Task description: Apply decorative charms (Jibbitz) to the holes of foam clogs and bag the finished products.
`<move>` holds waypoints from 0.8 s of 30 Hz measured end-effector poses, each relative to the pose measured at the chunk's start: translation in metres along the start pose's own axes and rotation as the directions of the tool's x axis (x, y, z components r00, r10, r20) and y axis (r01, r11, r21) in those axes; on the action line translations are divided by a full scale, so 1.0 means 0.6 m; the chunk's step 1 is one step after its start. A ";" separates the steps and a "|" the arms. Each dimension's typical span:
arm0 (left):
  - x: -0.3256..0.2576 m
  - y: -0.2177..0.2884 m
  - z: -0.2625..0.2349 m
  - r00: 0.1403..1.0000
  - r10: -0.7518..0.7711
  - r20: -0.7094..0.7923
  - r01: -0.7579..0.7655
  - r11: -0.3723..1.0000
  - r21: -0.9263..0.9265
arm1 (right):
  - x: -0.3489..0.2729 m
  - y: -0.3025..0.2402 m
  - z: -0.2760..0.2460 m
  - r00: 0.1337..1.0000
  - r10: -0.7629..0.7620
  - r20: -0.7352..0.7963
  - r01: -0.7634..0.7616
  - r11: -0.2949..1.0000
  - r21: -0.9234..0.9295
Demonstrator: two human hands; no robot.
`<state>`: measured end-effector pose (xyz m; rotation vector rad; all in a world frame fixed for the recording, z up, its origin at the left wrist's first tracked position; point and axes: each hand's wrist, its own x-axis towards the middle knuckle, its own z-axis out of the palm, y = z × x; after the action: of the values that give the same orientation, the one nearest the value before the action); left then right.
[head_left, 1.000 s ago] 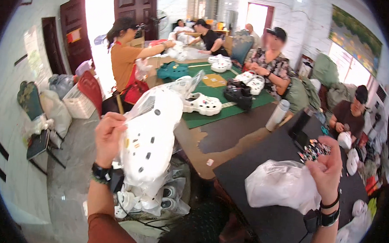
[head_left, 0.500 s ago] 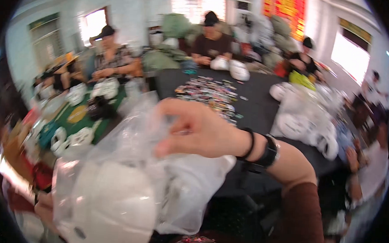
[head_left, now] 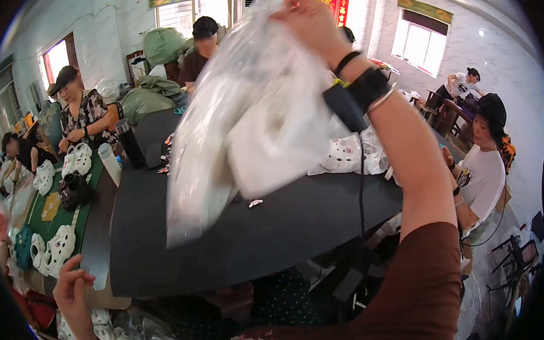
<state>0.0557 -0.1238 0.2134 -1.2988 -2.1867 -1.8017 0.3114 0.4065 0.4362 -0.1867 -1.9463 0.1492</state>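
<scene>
Plastic bag (head_left: 250, 113) hangs from raised right hand (head_left: 307, 18), left hand (head_left: 72, 286) low

R hand (head_left: 307, 18) lifts clear bag (head_left: 250, 119) w/ white item above black table (head_left: 281, 232).

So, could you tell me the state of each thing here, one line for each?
right hand: raised high, closed on the top of the plastic bag
plastic bag: lifted clear of the table, hanging, blurred, something white inside
left hand: low, holding nothing, fingers loosely curled
dark table: bears a few small scattered pieces
</scene>
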 end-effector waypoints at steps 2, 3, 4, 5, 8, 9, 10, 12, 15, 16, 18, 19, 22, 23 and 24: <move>-0.002 0.014 0.009 0.999 -0.020 -0.027 0.021 0.999 0.043 | 0.014 0.046 -0.054 0.998 -0.045 -0.036 0.040 0.991 -0.124; 0.008 0.028 0.027 1.000 -0.003 -0.010 0.004 0.994 0.112 | 0.019 0.065 -0.085 0.993 -0.094 -0.073 0.073 0.965 -0.253; 0.025 0.051 0.045 1.000 0.012 0.008 -0.013 0.983 0.184 | 0.022 0.083 -0.113 0.984 -0.146 -0.105 0.096 0.922 -0.375; 0.030 0.047 0.049 1.000 0.013 0.010 -0.014 0.984 0.178 | 0.019 0.105 -0.144 0.971 -0.197 -0.132 0.106 0.858 -0.503; 0.019 0.036 0.043 1.000 0.010 -0.029 -0.004 0.982 0.190 | -0.040 0.247 -0.161 0.986 -0.032 -0.165 -0.066 0.828 -0.557; 0.013 0.028 0.039 0.999 -0.028 -0.043 0.034 0.989 0.146 | -0.078 0.303 -0.161 0.991 -0.031 -0.132 -0.051 0.816 -0.576; 0.006 0.022 0.037 0.996 -0.069 -0.060 0.075 0.992 0.105 | -0.130 0.358 -0.156 0.993 0.068 -0.099 -0.114 0.789 -0.604; -0.007 0.009 0.035 0.993 -0.091 -0.078 0.100 0.987 0.125 | -0.247 0.461 -0.149 0.952 0.302 -0.047 -0.232 0.615 -0.753; -0.018 0.000 0.030 0.961 -0.232 -0.153 0.263 0.935 0.236 | -0.397 0.513 -0.086 0.772 0.631 -0.074 -0.428 0.430 -0.795; -0.020 -0.005 0.029 0.953 -0.263 -0.152 0.289 0.939 0.188 | -0.427 0.509 -0.066 0.701 0.709 -0.078 -0.470 0.377 -0.798; -0.030 -0.014 0.030 0.946 -0.296 -0.132 0.313 0.939 0.138 | -0.465 0.510 -0.067 0.716 0.679 -0.162 -0.554 0.412 -0.724; -0.036 -0.019 0.030 0.933 -0.351 -0.076 0.358 0.925 0.129 | -0.467 0.518 -0.074 0.704 0.684 -0.190 -0.580 0.400 -0.710; -0.055 -0.009 0.039 0.903 -0.430 0.012 0.429 0.901 0.060 | -0.466 0.520 -0.084 0.676 0.706 -0.212 -0.571 0.320 -0.756; -0.060 -0.007 0.036 0.893 -0.449 0.027 0.445 0.891 0.084 | -0.467 0.530 -0.091 0.680 0.695 -0.233 -0.581 0.319 -0.749; -0.061 -0.007 0.036 0.882 -0.469 0.044 0.462 0.880 0.109 | -0.469 0.534 -0.097 0.682 0.686 -0.254 -0.592 0.314 -0.742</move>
<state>0.0870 -0.1268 0.1847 -0.8748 -2.7746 -1.7686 0.4883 0.6649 0.1410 -1.6266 -1.7986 -0.2111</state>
